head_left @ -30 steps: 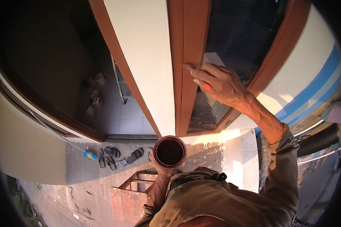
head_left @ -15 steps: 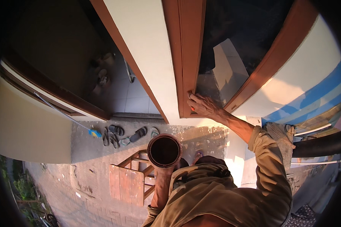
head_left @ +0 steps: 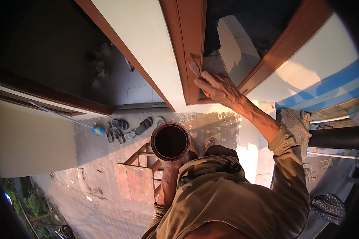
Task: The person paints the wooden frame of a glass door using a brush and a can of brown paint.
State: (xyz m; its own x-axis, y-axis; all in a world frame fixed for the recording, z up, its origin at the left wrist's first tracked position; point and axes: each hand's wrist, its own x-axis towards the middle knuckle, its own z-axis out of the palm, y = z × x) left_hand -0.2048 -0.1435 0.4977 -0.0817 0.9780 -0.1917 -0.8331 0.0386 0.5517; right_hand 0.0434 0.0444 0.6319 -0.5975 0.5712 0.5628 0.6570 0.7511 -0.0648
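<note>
My left hand is wrapped round a round can with a brown-stained rim, held upright in front of my body. The inside of the can looks dark, so how full it is I cannot tell. In my right hand is a paintbrush, its tip against the reddish-brown window frame near the lower corner. A bit of orange shows under the fingers, most of the handle being hidden by the hand. Dark glass lies just right of the brush.
A wooden stool stands to the left of my legs. Several sandals lie before an open doorway. A blue-headed stick leans at the left wall. A broom and a dark pipe are at the right.
The right hand has turned on the frame, and the paintbrush, mostly hidden before, now shows beyond the fingers. The view has shifted a little; the can stays in my left hand.
</note>
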